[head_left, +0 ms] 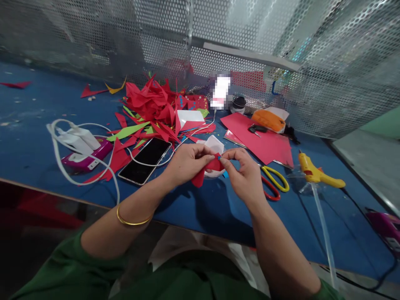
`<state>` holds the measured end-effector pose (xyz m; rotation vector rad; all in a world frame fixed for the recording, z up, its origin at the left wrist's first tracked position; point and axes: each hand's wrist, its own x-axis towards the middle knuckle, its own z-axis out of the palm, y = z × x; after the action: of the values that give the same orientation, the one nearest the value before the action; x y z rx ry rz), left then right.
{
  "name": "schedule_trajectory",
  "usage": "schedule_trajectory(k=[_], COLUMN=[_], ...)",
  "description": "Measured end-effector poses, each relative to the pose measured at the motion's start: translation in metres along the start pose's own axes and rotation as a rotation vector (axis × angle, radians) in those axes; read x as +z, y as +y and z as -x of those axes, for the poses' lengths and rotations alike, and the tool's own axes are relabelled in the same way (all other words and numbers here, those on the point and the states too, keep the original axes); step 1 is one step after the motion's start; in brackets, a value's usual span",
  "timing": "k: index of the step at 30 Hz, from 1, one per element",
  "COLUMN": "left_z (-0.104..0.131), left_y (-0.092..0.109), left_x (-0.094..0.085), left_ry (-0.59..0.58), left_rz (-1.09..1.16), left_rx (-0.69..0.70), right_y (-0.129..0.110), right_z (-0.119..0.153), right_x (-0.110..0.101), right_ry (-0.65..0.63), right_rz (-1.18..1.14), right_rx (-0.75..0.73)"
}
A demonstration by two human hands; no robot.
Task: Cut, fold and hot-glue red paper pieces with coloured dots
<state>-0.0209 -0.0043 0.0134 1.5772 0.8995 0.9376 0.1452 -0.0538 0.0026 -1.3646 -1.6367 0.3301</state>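
Observation:
A small folded red paper piece [215,163] is held in the air between my hands, near the table's front edge. My left hand [189,163] pinches its left side between thumb and fingers. On the right side, the closed fingertips of my right hand [242,171] press at the paper, where a tiny blue bit [219,158] shows. Behind and below the paper is a round white container [215,173], mostly hidden, with white paper [214,144] at its back. Scissors [275,180] with yellow and red handles lie just right of my right hand.
Red scraps [153,102] pile up behind. A black-screened phone [145,161], white cables and a purple power strip [89,156] lie left. Rightward are red sheets [250,133], an orange pouch [268,119] and a yellow glue gun [318,171]. A lit phone [221,91] leans against the mesh.

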Motion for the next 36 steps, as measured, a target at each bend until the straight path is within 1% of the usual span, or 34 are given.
schedule_trajectory(k=[7,18,24,30,36], left_z=[-0.0006,-0.0013,-0.0006,-0.0005,-0.0009], left_y=[-0.0043,-0.0032,-0.0033,-0.0016,-0.0030], left_x=[0.0001,-0.0015,-0.0011,-0.0012,-0.0012], left_ry=[-0.003,-0.006,-0.016,-0.008,-0.010], left_rz=[0.013,-0.131,-0.115,-0.144,-0.077], left_rx=[0.002,0.050,0.041,0.051,0.033], right_y=[0.0003,-0.0026,-0.0047,-0.0073,-0.0081], right_z=[0.0003,0.0003,0.0017,0.0016,-0.0003], right_x=[0.0032,0.0027,0.0042,0.0038,-0.0013], right_ry=[0.042,0.029,0.031,0.048,0.086], right_rz=[0.037,0.045,0.042,0.032,-0.002], right_rx=[0.002,0.063,0.059,0.059,0.065])
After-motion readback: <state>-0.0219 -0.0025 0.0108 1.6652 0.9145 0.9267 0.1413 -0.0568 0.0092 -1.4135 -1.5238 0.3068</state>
